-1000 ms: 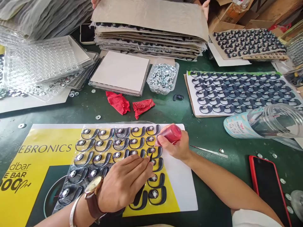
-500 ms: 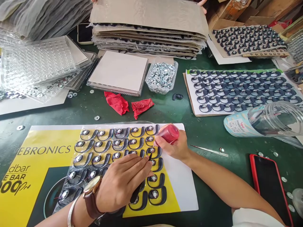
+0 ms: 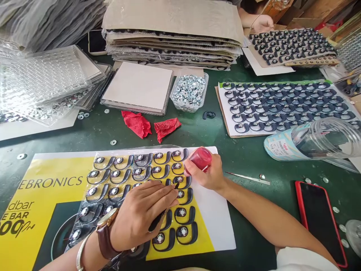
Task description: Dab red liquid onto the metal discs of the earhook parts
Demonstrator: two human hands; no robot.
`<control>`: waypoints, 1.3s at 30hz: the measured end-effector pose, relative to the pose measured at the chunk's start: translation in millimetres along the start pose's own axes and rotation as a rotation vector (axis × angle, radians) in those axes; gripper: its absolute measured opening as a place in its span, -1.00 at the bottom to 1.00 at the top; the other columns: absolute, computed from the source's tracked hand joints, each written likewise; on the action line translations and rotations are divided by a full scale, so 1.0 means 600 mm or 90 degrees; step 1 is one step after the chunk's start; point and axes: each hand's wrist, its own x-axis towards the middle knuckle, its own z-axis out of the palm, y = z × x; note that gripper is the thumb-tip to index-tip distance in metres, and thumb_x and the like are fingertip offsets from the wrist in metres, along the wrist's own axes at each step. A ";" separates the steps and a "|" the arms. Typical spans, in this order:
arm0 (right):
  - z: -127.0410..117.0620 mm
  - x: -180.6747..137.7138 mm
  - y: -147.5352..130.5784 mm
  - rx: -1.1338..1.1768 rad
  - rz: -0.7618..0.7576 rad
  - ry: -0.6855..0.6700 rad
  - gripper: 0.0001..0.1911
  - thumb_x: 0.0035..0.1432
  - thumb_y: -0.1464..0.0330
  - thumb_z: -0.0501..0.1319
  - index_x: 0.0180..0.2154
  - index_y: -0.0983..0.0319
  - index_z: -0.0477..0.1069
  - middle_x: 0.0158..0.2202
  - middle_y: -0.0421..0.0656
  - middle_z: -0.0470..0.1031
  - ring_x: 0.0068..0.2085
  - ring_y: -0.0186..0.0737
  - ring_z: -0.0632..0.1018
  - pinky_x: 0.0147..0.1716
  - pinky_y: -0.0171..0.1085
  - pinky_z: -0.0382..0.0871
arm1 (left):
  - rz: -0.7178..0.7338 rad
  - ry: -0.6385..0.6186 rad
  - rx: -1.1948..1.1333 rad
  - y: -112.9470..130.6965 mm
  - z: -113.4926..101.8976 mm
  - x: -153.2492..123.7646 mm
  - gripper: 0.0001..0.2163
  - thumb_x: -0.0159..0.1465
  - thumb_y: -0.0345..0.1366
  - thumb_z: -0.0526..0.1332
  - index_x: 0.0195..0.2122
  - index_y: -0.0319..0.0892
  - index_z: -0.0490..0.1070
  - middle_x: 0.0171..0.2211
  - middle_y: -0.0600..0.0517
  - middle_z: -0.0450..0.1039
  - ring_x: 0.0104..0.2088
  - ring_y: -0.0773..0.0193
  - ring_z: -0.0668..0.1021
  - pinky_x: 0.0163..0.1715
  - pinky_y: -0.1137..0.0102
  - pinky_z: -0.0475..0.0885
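My left hand (image 3: 143, 212), with a watch on its wrist, is closed around a pair of black tweezers (image 3: 158, 221). Their tip meets a part in the right-hand column of black hook-shaped pieces (image 3: 183, 231), each with a round silver and white centre. Those pieces lie in rows in a clear plastic tray on a yellow printed sheet (image 3: 53, 169). Wrapped in my right hand (image 3: 211, 175) is a small red squeeze bottle (image 3: 200, 158), tilted with its base up, just above the same column. The fingers hide its nozzle.
Behind lie two red cloths (image 3: 167, 128), a tub of metal washers (image 3: 189, 92) and stacked trays (image 3: 172, 34). To the right are a filled tray (image 3: 282, 107), a clear jar (image 3: 307, 139), metal tweezers (image 3: 248, 178) and a phone (image 3: 320, 220). A co-worker's hand (image 3: 262, 23) shows at the back.
The view has shifted slightly. My left hand has moved a little with the tweezers, while my right hand keeps its place. The co-worker's hand has moved right, away from the stack.
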 end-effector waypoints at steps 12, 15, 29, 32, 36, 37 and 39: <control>0.004 -0.002 -0.001 0.041 0.010 -0.022 -0.72 0.15 0.19 0.26 -0.49 0.21 0.38 -0.62 -0.19 0.45 -0.57 -0.27 0.50 -0.53 -0.28 0.41 | -0.092 0.048 -0.118 -0.017 -0.006 0.014 -0.79 0.27 -0.52 0.17 -0.10 -0.21 0.43 -0.25 -0.02 0.61 -0.30 0.28 0.62 -0.23 0.37 0.54; 0.008 -0.004 0.000 0.049 0.016 -0.033 -0.75 0.13 0.17 0.27 -0.43 0.21 0.41 -0.62 -0.20 0.45 -0.57 -0.26 0.50 -0.53 -0.27 0.43 | -0.137 0.048 -0.145 -0.025 -0.006 0.020 -0.85 0.29 -0.48 0.19 -0.15 -0.18 0.45 -0.30 0.03 0.60 -0.34 0.31 0.61 -0.29 0.43 0.52; -0.005 0.035 -0.013 0.208 0.027 -0.012 -0.75 0.09 0.19 0.35 -0.35 0.19 0.37 -0.55 -0.23 0.49 -0.50 -0.23 0.57 -0.49 -0.27 0.48 | -0.007 0.064 -0.058 -0.030 -0.010 0.004 -0.76 0.30 -0.49 0.13 -0.02 -0.27 0.41 -0.17 -0.06 0.60 -0.20 0.25 0.63 -0.08 0.32 0.53; 0.002 0.051 -0.002 0.148 -0.024 0.008 -0.74 0.03 0.22 0.39 -0.35 0.19 0.38 -0.55 -0.21 0.50 -0.51 -0.21 0.56 -0.49 -0.25 0.47 | 0.066 0.038 0.069 -0.032 -0.010 0.002 -0.74 0.35 -0.48 0.03 -0.01 -0.34 0.41 -0.13 -0.10 0.59 -0.15 0.19 0.63 -0.06 0.27 0.54; 0.017 0.050 0.020 0.145 -0.058 0.025 -0.76 0.05 0.24 0.37 -0.33 0.20 0.38 -0.56 -0.17 0.53 -0.54 -0.21 0.55 -0.53 -0.25 0.45 | 0.094 0.050 0.131 -0.041 0.001 0.008 -0.75 0.39 -0.44 -0.01 -0.05 -0.36 0.43 -0.14 -0.10 0.59 -0.13 0.20 0.63 -0.06 0.30 0.54; 0.019 0.048 0.024 0.156 -0.053 0.020 -0.76 0.06 0.24 0.36 -0.32 0.20 0.38 -0.56 -0.17 0.53 -0.55 -0.21 0.55 -0.53 -0.25 0.45 | 0.097 0.058 0.140 -0.043 0.006 0.009 -0.74 0.40 -0.43 -0.02 -0.06 -0.36 0.43 -0.15 -0.10 0.60 -0.13 0.20 0.62 -0.06 0.30 0.54; 0.022 0.046 0.027 0.178 -0.040 -0.002 -0.77 0.10 0.24 0.34 -0.29 0.21 0.37 -0.56 -0.17 0.55 -0.54 -0.21 0.56 -0.52 -0.25 0.47 | 0.099 0.075 0.149 -0.045 0.015 0.009 -0.72 0.41 -0.43 -0.04 -0.05 -0.35 0.43 -0.16 -0.11 0.60 -0.13 0.20 0.62 -0.06 0.29 0.54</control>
